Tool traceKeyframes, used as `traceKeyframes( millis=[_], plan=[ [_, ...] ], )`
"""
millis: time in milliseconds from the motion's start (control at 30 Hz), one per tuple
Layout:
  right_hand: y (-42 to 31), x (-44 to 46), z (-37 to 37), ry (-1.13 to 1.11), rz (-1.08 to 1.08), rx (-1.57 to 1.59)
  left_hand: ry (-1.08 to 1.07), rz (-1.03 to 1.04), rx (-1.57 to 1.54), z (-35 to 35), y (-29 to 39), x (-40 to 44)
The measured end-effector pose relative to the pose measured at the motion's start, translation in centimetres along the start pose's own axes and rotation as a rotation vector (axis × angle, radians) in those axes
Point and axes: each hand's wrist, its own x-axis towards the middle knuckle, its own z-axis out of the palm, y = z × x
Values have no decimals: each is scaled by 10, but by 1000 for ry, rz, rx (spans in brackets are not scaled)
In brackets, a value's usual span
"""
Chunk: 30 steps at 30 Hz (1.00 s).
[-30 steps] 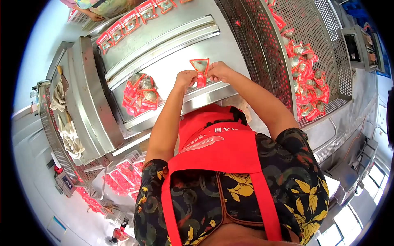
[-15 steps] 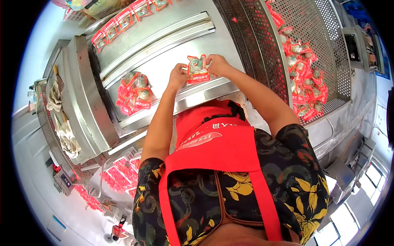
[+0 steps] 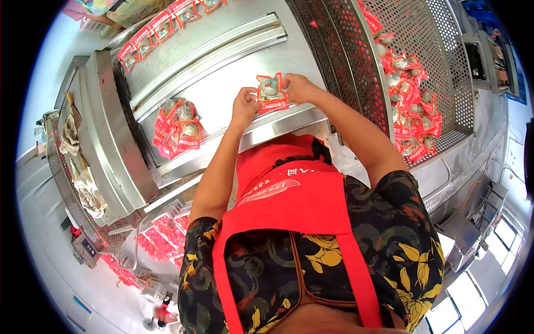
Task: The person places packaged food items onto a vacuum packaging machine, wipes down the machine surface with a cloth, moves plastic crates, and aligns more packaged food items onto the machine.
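Note:
A red-edged clear packet (image 3: 270, 89) with a rounded item inside is held up between my two hands, over the front edge of the steel work surface (image 3: 222, 83). My left hand (image 3: 246, 106) pinches its left side with fingers closed. On its right side my right hand (image 3: 297, 89) grips the edge, fingers bent. The packet's red printed band is at the bottom, towards me. To the left of my left hand lies a pile of similar red packets (image 3: 179, 128).
A row of red packets (image 3: 163, 29) lines the far side. At the right, a perforated metal bin (image 3: 445, 67) holds many packets (image 3: 411, 106). Cloths (image 3: 86, 186) hang at the left. Another person's arm (image 3: 105, 21) shows at the top left. Red-filled crates (image 3: 164, 236) stand lower left.
The packet has turned from narrow and partly folded to spread flat, its red band now wide and facing me. Both hands have shifted slightly, still holding its sides.

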Motion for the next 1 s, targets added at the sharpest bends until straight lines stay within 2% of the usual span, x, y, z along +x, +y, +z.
traceKeyframes(
  millis=[133, 200, 233, 300, 367, 400, 433, 500, 533, 567, 600, 633, 700, 767, 800, 867, 900, 967, 1000],
  plan=[
    [-2, -8, -16, -61, 30, -94, -50, -71, -55, 4, 3, 1],
    [-7, -30, -16, 274, -191, -439, -40, -129, -108, 6, 1, 7],
    [-4, -39, -11, 269, -191, -444, -36, -120, -42, 6, -3, 10],
    [3, -56, 1, 180, -599, -619, -28, -107, 21, 8, -10, 17],
    [3, -64, 9, 116, -661, -674, -14, 6, 158, 11, -25, 21],
    [14, -58, 13, 188, -678, -726, 15, 107, 294, 7, -41, 26],
    [20, -53, 17, 258, -702, -772, 11, 93, 345, 10, -17, 7],
    [17, -65, 18, 311, -684, -795, 94, 240, 443, 3, 4, -25],
    [14, -72, 14, 255, -619, -829, 123, 240, 446, -10, 19, -44],
    [7, -79, 13, 201, -546, -865, 218, 362, 593, -22, 34, -65],
    [-5, -87, 16, 194, -562, -870, 309, 482, 739, -33, 41, -81],
    [-16, -95, 19, 255, -529, -786, 394, 512, 734, -50, 42, -95],
    [-33, -94, 31, 305, -494, -708, 616, 538, 1045, -84, 49, -122],
    [-52, -83, 50, 123, -298, -346, 778, 470, 1220, -114, 41, -140],
    [-55, -73, 64, 117, -296, -351, 780, 463, 1215, -134, 25, -141],
    [-57, -46, 95, -59, -285, -6, 708, 296, 1212, -167, -13, -136],
    [-69, -37, 108, -107, -226, 80, 707, 295, 1208, -169, -12, -135],
    [-90, -21, 134, -146, -160, 161, 647, 307, 915, -162, -6, -130],
    [-96, -12, 145, -175, -41, 267, 664, 447, 872, -153, -8, -125]
  ],
)
